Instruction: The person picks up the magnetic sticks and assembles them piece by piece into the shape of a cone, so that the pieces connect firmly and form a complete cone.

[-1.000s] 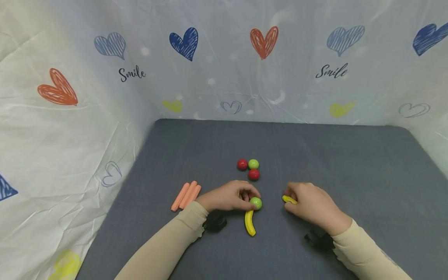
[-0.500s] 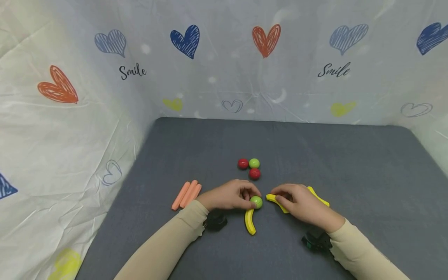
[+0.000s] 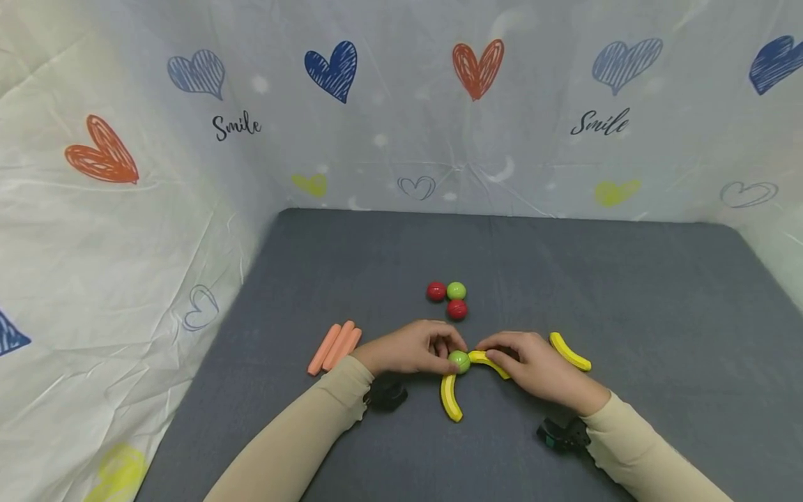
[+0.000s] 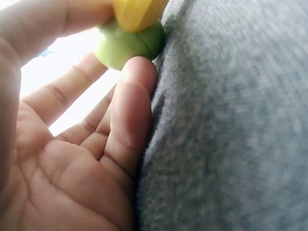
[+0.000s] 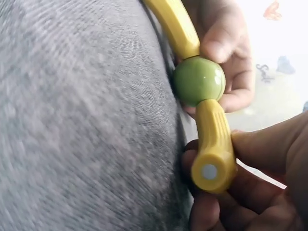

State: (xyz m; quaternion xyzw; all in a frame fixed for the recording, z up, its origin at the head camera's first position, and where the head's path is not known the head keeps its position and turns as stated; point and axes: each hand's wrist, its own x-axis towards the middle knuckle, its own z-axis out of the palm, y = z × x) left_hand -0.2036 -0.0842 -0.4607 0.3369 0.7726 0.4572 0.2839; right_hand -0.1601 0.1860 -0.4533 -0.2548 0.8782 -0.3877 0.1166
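My left hand (image 3: 414, 348) holds a glossy green ball (image 3: 460, 362) between thumb and fingers on the table. A curved yellow rod (image 3: 450, 399) runs from the ball toward me and touches it. My right hand (image 3: 536, 362) pinches another curved yellow rod (image 3: 484, 358). In the right wrist view, one end of this yellow rod (image 5: 211, 130) meets the green ball (image 5: 198, 81), and a grey disc sits in its other end. The left wrist view shows the thumb against the ball (image 4: 120, 45), with a yellow rod's end touching it.
A third curved yellow rod (image 3: 569, 351) lies beyond my right wrist. Two red balls, one of them this red ball (image 3: 457, 309), cluster with another green ball (image 3: 456, 291) farther back. Three orange rods (image 3: 335, 347) lie left of my left hand. A printed sheet (image 3: 401, 104) hangs behind the grey table.
My right hand has moved left, bringing its yellow rod up to the green ball. The third yellow rod has come into view behind that hand. My left hand has stayed at the ball.
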